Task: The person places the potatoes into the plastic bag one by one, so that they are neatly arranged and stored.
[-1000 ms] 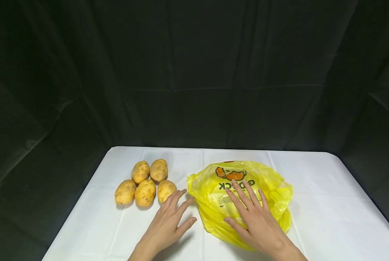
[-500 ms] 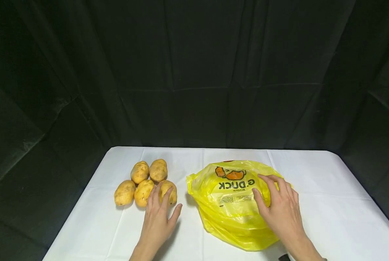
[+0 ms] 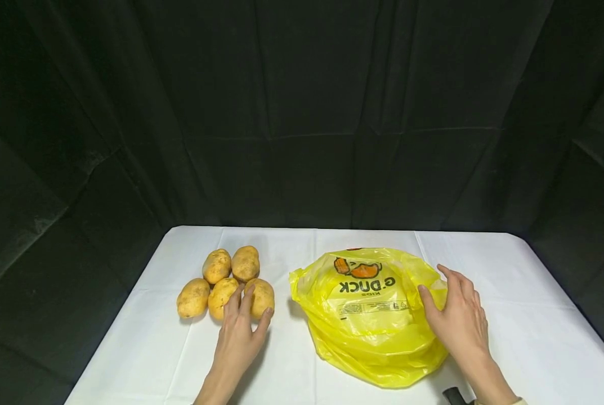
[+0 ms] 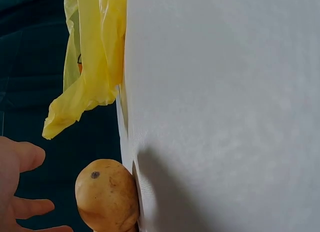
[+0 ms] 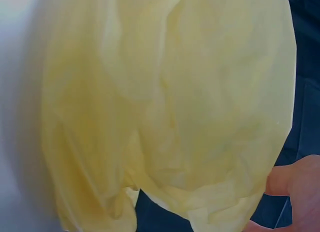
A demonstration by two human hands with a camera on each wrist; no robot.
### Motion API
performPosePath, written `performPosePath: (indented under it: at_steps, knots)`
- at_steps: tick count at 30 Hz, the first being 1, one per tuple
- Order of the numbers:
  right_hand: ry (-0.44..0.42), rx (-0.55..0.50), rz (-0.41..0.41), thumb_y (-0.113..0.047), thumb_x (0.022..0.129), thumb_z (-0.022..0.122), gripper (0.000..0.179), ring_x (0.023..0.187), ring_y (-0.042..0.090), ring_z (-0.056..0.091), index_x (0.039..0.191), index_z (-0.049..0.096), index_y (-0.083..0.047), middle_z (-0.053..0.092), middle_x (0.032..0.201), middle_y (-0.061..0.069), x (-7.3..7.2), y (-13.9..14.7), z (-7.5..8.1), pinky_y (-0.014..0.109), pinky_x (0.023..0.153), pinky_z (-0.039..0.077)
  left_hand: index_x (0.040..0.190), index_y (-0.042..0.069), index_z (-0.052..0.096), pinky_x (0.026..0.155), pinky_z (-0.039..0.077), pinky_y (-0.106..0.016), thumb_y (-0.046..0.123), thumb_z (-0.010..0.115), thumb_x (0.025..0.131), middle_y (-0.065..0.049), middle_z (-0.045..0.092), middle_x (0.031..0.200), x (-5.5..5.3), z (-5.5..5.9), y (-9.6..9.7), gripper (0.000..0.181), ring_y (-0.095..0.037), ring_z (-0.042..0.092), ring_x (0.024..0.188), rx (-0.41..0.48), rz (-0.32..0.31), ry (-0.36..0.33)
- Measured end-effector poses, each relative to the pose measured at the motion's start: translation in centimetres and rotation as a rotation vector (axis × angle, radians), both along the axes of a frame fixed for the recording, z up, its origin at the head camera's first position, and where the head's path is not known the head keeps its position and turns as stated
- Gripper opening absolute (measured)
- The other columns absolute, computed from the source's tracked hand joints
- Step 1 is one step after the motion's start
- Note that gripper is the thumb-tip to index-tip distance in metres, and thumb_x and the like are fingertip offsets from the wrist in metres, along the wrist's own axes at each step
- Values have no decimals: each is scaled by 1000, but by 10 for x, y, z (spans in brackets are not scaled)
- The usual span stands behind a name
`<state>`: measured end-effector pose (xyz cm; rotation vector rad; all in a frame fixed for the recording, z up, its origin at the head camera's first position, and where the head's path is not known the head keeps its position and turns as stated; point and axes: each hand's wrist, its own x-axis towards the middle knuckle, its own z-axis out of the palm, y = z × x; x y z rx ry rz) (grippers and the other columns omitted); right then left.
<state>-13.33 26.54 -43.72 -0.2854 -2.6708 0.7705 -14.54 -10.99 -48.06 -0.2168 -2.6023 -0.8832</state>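
Several potatoes [image 3: 192, 298] lie in a cluster at the left of the table. My left hand [image 3: 238, 336] reaches over the near side of two of them, its fingers parted. In the left wrist view, a gap shows between the thumb and the rightmost potato [image 4: 107, 194]. Right of the middle lies a crumpled yellow plastic bag [image 3: 367, 340], printed with "G.DUCK" and an orange figure. Beside its right edge is my right hand [image 3: 459, 315], thumb and fingers apart. The right wrist view shows the thumb at the bag's edge [image 5: 165, 102]; whether it touches is unclear.
A white cloth [image 3: 291, 360] covers the table. Black curtains [image 3: 302, 124] hang behind and at both sides. A small black object [image 3: 453, 396] shows at my right wrist. White cloth separates the potatoes from the bag.
My left hand has moved left from between the potatoes and the bag to over the potatoes. My right hand has shifted right from the bag's middle to its right edge. Potatoes and bag stay in place.
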Motion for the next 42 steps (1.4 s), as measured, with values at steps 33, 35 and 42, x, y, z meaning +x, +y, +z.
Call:
performPosePath:
  at_steps: [33, 35, 42]
  knots:
    - [-168, 6, -25, -32, 98, 58, 52, 75, 33, 60, 140, 45, -4, 58, 114, 36, -2, 20, -8, 46, 61, 45, 117, 2, 51, 71, 52, -51, 16, 56, 100, -20, 59, 109, -20, 0, 1, 23, -41, 62, 95, 2, -16, -108]
    - [-164, 7, -30, -30, 98, 58, 50, 79, 36, 61, 139, 47, -4, 57, 117, 36, -1, 21, -9, 48, 62, 46, 116, 2, 51, 67, 52, -49, 14, 57, 99, -21, 58, 108, -21, 0, 2, 21, -41, 63, 91, 9, -19, -102]
    - [-126, 9, -44, -29, 97, 60, 47, 85, 41, 63, 136, 50, -5, 59, 115, 35, 0, 23, -9, 50, 64, 46, 127, -1, 47, 81, 50, -54, 14, 65, 95, -26, 54, 120, -28, 3, 3, 40, -46, 59, 104, 99, -31, -148]
